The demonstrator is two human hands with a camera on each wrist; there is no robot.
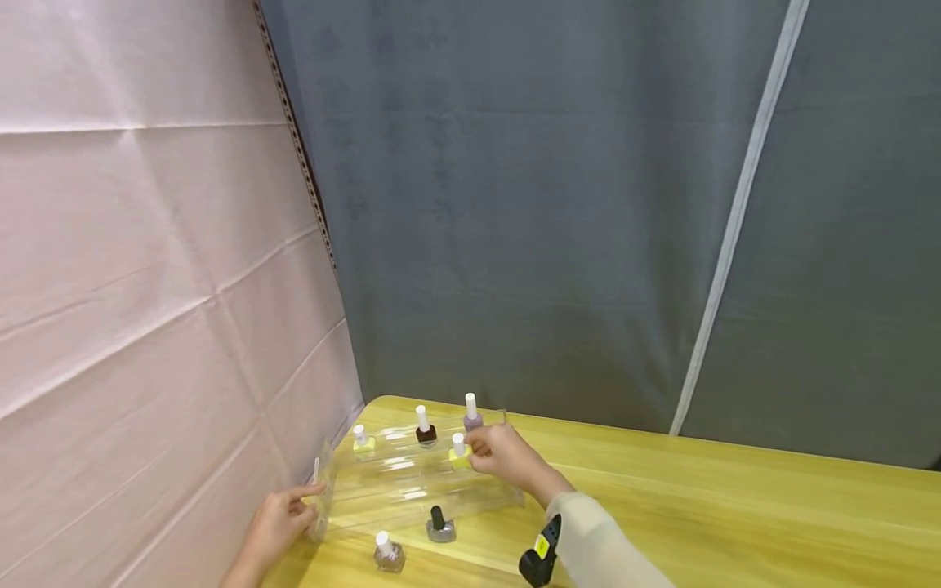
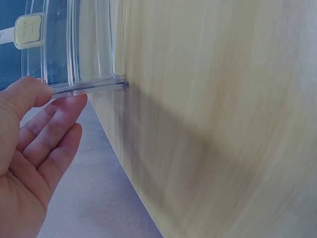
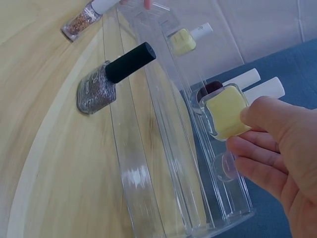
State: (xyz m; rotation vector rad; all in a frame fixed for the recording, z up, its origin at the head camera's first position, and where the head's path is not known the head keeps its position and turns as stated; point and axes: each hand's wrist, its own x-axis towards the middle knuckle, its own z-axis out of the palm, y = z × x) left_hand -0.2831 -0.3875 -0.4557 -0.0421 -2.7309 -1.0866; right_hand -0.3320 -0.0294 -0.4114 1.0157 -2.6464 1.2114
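Note:
A clear tiered display rack stands on the wooden table, and my left hand pinches its left side edge between thumb and fingers. In my right hand is a yellow nail polish bottle with a white cap, gripped by the glass and tilted close over the rack's upper tiers. The upper tier bears another yellow bottle at the left, a dark bottle in the middle and a lilac bottle at the right, all white-capped. The lilac one is partly hidden by my right hand in the right wrist view.
Before the rack, on the table, stand a silver-grey glitter bottle with a black cap and a brownish glitter bottle with a white cap. A pale cloth wall rises at the left, a grey curtain behind.

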